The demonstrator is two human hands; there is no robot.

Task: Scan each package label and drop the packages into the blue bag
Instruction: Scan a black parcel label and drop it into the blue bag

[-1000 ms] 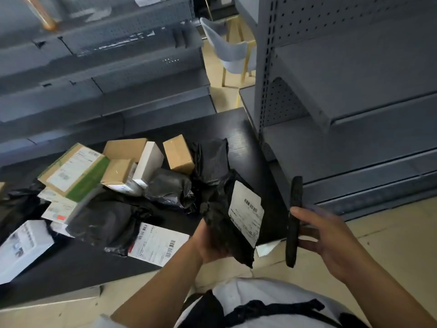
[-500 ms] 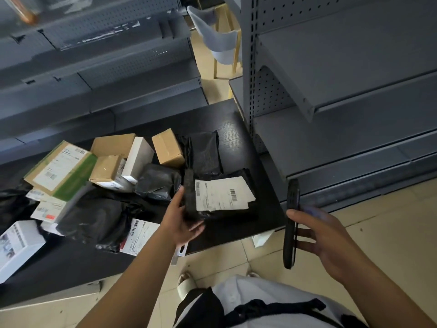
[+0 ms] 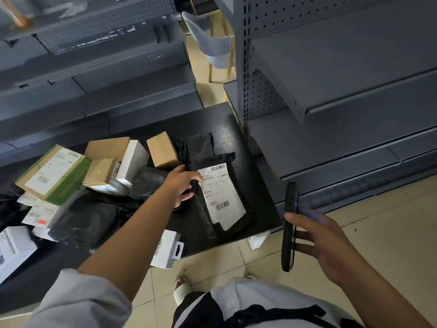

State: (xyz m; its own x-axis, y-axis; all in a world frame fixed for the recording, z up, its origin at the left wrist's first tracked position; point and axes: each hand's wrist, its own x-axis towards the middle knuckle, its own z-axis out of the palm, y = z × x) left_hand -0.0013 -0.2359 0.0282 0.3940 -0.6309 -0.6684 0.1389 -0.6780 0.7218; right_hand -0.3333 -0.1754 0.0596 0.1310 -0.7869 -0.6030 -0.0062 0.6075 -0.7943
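Observation:
A black plastic package (image 3: 227,221) with a white barcode label (image 3: 221,195) lies label-up on the right end of the black table (image 3: 262,192). My left hand (image 3: 181,184) grips its left edge between thumb and fingers. My right hand (image 3: 324,242) holds a black handheld scanner (image 3: 289,227) upright over the floor, to the right of the table. Other packages lie on the table to the left: brown boxes (image 3: 163,150), a white box (image 3: 132,163), a green-edged box (image 3: 53,174) and black bags (image 3: 85,218). No blue bag is in view.
Grey metal shelving (image 3: 331,95) stands close on the right, and more grey shelves (image 3: 94,74) rise behind the table. A small white box (image 3: 166,248) hangs over the table's front edge. A grey chair (image 3: 212,48) stands in the aisle beyond. Tiled floor lies below.
My left hand has put the black package down from in front of my body onto the table's right end, turned it label-up and rotated it lengthwise. The scanner hand has barely moved.

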